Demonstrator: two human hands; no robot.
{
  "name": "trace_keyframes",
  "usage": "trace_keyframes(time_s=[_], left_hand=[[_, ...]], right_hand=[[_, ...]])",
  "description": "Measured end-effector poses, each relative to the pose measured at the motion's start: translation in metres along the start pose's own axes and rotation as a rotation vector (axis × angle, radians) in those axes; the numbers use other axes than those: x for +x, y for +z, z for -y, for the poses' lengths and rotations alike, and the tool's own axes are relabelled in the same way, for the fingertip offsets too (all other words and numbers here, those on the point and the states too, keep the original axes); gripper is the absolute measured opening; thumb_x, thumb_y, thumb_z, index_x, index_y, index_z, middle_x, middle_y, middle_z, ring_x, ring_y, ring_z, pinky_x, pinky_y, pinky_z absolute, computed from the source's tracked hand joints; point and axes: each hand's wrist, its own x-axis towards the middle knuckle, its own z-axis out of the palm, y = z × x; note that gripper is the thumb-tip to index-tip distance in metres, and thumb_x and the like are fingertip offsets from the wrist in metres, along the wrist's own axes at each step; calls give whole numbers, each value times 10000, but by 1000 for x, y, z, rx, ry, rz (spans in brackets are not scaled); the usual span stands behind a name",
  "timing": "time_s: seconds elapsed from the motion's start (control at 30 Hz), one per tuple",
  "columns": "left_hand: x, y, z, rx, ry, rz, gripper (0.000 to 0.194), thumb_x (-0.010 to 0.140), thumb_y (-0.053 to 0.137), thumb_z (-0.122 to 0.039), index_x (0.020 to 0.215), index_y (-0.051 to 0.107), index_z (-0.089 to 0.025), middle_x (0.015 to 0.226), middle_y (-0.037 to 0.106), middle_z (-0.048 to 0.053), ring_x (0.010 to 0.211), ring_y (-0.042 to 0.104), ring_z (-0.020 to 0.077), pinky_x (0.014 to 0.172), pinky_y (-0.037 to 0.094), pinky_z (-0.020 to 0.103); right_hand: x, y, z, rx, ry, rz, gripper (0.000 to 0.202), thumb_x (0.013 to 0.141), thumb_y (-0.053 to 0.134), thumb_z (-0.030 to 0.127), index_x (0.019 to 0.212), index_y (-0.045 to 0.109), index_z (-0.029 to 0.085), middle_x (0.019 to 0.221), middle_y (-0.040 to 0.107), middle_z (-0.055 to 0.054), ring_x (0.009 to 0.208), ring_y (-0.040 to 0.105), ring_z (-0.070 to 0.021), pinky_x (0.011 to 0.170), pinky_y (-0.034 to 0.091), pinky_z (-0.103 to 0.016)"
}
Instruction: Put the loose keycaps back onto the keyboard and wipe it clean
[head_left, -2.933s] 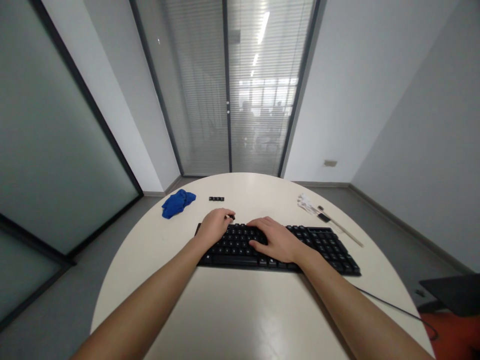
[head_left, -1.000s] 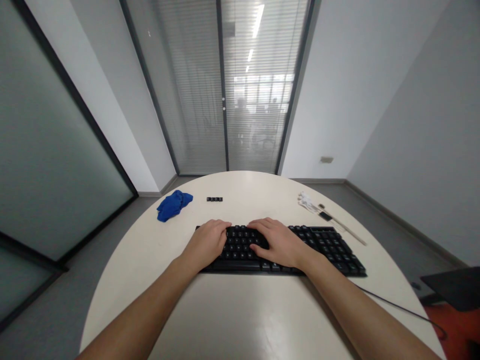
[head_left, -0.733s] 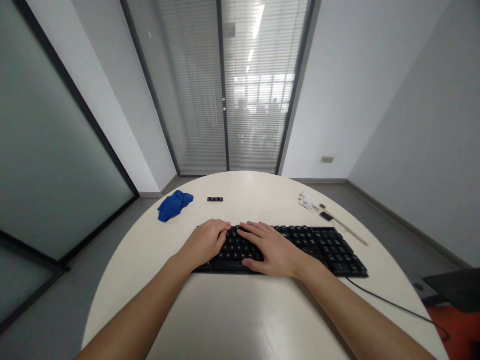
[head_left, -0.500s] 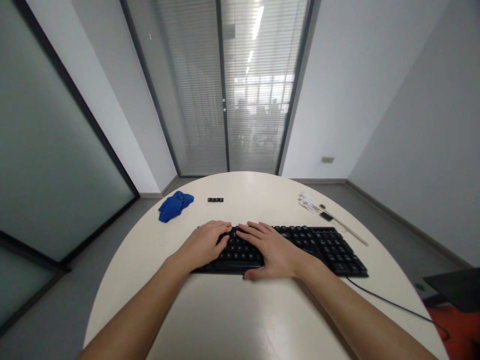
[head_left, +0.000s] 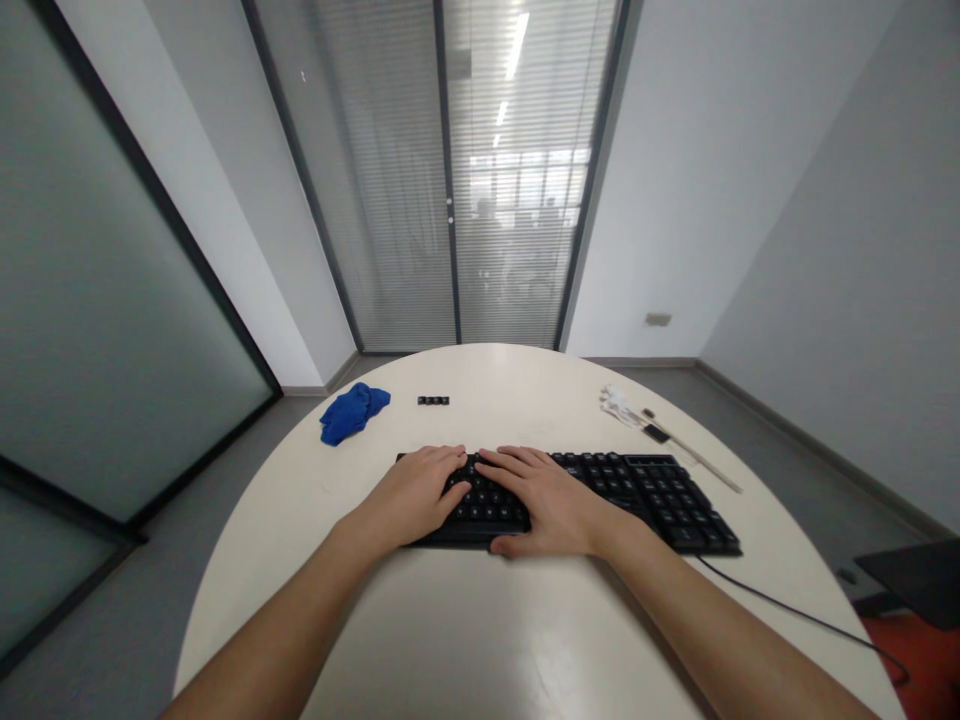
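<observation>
A black keyboard (head_left: 679,505) lies across the table in front of me. My left hand (head_left: 416,497) rests on its left part, palm down, with the thumb apart from the fingers and reaching over the keys; the fingertips lie near the back row. Over the middle of the keyboard, my right hand (head_left: 551,505) lies flat with its fingers stretched forward and spread, and the thumb at the front edge. Neither hand grips anything that I can see. The keys under both palms are hidden.
On the round pale table (head_left: 450,630) a blue cloth (head_left: 352,413) lies back left, beside a row of small black keycaps (head_left: 433,401). Back right are a crumpled white item (head_left: 619,403), a thin stick (head_left: 705,464) and a small dark piece (head_left: 655,433). A black cable (head_left: 795,610) runs off rightward.
My left hand has shifted slightly to the right over the keys, its thumb now further across them. The right hand stays in place on the keyboard.
</observation>
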Motion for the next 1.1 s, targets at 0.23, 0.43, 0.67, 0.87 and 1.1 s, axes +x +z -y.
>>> trace_keyframes(time_s=[0.23,0.43,0.67,0.87,1.1], left_hand=[[-4,9,-3,26,-47,10,405,949,578,-352,1333,599,-227,1462,566,89,1327,534,309,1138,387,465],[-6,18,3,-24,-2,-31,440,961,574,-394,1358,571,-205,1462,559,104,1351,498,293,1153,365,468],[0,18,2,-94,60,-31,402,1009,496,-398,1371,573,-243,1476,553,60,1348,496,251,1155,368,436],[33,24,19,-63,-122,-199,350,1026,434,-364,1240,664,-211,1285,688,64,1198,622,236,1055,465,369],[90,9,67,257,-171,-224,338,960,509,-192,1257,664,-148,1305,669,123,1232,563,301,1058,442,433]], right_hand=[[1,0,1,-17,-5,7,966,700,778,575,1527,416,231,1576,413,-110,1402,393,-376,1168,281,-563],[0,-3,0,-34,-9,13,947,697,780,555,1509,442,205,1567,423,-129,1393,411,-368,1171,290,-545],[-6,-15,-8,0,-24,-7,930,620,834,511,1443,512,221,1502,497,-137,1346,470,-364,1146,333,-540],[-8,-17,-10,-35,-30,-5,916,616,842,530,1412,540,192,1483,513,-147,1325,491,-356,1143,347,-517],[-9,-15,-11,-28,-28,-22,908,634,827,568,1419,540,213,1489,512,-131,1308,501,-364,1121,372,-529]])
